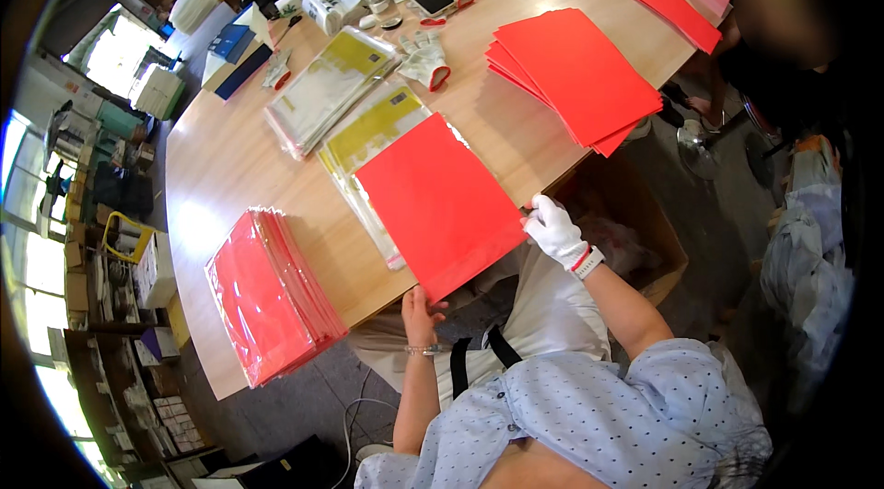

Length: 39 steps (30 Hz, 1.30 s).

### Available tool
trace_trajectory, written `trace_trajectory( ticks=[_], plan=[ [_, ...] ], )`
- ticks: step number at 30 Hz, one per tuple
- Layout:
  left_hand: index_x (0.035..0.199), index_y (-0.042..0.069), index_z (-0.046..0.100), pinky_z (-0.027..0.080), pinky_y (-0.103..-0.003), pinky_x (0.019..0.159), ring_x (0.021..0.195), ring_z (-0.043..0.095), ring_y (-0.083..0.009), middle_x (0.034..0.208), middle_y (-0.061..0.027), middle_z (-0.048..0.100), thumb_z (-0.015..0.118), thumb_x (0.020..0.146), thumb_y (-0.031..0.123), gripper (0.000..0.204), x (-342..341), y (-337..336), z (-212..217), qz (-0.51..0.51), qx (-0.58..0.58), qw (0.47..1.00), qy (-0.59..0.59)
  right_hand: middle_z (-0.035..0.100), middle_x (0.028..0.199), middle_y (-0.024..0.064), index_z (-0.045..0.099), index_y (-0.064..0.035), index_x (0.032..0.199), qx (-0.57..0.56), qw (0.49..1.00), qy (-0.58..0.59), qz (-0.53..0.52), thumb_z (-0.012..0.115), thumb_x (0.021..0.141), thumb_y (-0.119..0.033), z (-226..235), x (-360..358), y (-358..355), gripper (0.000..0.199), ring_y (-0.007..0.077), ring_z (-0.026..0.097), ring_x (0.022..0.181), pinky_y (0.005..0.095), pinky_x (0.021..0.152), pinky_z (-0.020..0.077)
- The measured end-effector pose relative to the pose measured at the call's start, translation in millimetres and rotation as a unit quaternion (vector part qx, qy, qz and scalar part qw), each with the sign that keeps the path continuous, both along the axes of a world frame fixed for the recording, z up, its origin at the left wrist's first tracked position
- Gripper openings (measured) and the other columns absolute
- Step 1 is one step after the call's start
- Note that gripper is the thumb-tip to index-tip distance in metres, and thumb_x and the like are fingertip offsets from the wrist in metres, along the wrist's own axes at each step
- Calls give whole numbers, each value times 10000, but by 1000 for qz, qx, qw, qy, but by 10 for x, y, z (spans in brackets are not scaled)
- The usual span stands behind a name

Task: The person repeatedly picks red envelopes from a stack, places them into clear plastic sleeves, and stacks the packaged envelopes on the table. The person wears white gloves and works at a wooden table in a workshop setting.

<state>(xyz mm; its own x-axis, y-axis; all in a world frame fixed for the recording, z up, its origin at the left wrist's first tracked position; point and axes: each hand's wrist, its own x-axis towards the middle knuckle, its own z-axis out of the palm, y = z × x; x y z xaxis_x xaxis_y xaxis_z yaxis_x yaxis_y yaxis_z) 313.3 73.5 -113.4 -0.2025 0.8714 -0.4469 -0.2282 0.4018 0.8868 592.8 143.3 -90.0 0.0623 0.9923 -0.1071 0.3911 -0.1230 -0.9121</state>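
Flat red rectangular card sheet (437, 203) lies on the wooden desk (226, 167), over a stack of clear plastic sleeves with yellow headers (373, 125). Bare left hand (419, 309) pinches its near corner; white-gloved right hand (555, 229) grips the right corner. Keep both corners level, edges square, grip light so nothing creases.

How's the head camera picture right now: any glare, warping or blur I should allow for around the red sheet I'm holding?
Head view: the red sheet is sharp and evenly lit; glare washes the wooden table near its left edge and shines off the clear sleeves; windows at far left are blown out; the fisheye bends the table edge; the person at upper right is blurred.
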Motion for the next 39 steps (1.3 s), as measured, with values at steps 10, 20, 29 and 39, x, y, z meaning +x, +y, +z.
trace_trajectory(
  ticks=[10,20,29,39],
  plan=[
    [968,54,509,442,-209,438,540,496,-69,762,4,507,497,908,85,69,-1176,-488,1522,40,200,948,243,618,1004,124,555,20,1135,53,947,220,230,496,795,-20,330,-1412,-206,347,182,587,942,280,815,472],
    [1301,-48,413,321,-330,1010,1196,435,-228,1337,-140,439,394,932,131,410,-3783,-1041,420,170,164,893,383,636,1000,156,600,-131,1116,61,875,23,480,497,847,-282,990,-3218,-46,325,316,607,910,378,805,473],
    [1327,-40,360,328,-377,1011,1210,408,-259,1364,-164,378,469,924,198,480,-3911,-1063,235,276,197,816,467,638,897,139,594,-7,974,67,909,88,402,562,814,-138,817,-1908,152,210,257,627,818,319,721,484],
    [1066,-33,480,478,-355,748,889,599,-230,1015,-176,586,454,937,173,245,-1798,-463,1459,135,448,699,540,576,1040,124,544,-50,1001,271,815,-505,87,638,702,-145,1104,1082,564,327,277,538,999,361,830,457]
  ],
)
